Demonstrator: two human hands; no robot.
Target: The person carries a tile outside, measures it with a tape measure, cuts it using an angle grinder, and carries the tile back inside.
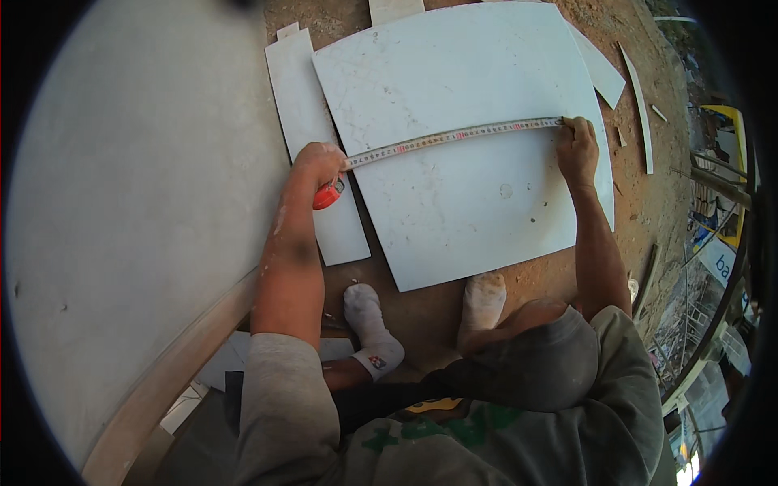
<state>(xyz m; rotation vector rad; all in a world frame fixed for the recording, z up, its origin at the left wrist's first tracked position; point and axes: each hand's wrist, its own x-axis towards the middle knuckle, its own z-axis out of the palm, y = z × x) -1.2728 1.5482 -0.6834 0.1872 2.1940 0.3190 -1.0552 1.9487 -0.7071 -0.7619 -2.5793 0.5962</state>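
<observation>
Shirt [559, 445], tape measure [454, 137] stretched between left fingers [331, 157] and right fingers [577, 130]

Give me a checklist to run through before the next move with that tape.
1. Red tape case held in the left hand: ok.
2. Tape blade drawn out across the large white panel: ok.
3. Blade's printed scale facing up: ok.
4. Far end of the blade at the fingers of the right hand: ok.
5. Blade lying flat along its whole length: cannot tell from this one overhead view.
6. Left foot off the large white panel: ok.
</observation>
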